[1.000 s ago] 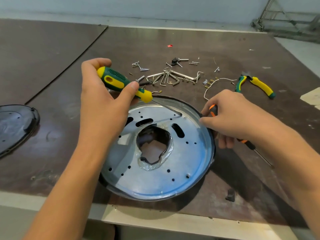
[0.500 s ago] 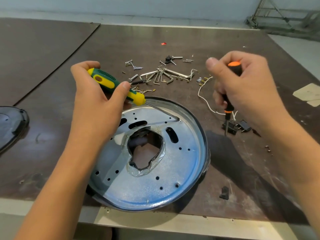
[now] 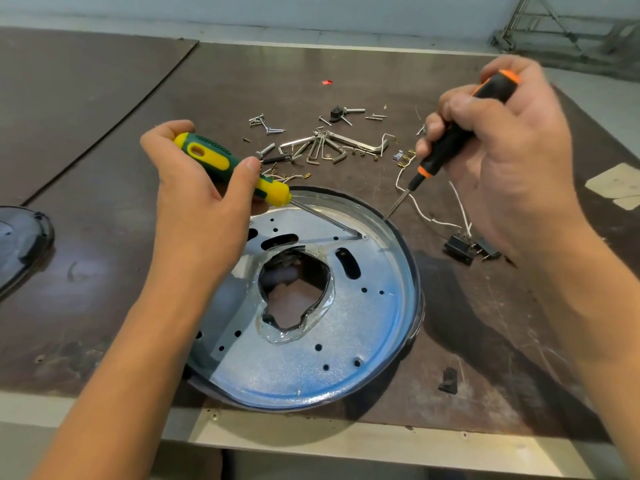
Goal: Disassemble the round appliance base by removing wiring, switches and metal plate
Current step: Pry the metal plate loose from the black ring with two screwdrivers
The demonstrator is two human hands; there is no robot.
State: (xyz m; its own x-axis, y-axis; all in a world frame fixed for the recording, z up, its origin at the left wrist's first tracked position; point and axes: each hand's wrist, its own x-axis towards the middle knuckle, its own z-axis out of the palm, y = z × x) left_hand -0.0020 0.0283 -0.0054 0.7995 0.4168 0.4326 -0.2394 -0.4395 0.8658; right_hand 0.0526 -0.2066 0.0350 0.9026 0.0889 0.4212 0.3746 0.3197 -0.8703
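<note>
Dark brown scuffed tabletop [image 3: 242,81], with a pale metal front edge. On it:
- Far centre: bunch of silver L-shaped hex keys [image 3: 322,147], fanned out.
- Beyond them: loose silver screws [image 3: 266,124] and a small red scrap [image 3: 326,82], well apart.
- Left edge: glossy dark cover [image 3: 20,244], partly out of view.
- Right edge: beige tape patches [image 3: 616,185].
- Near front: small black fragment [image 3: 448,380].

Grey metal frame [image 3: 568,26] stands beyond the table, far right.
</note>
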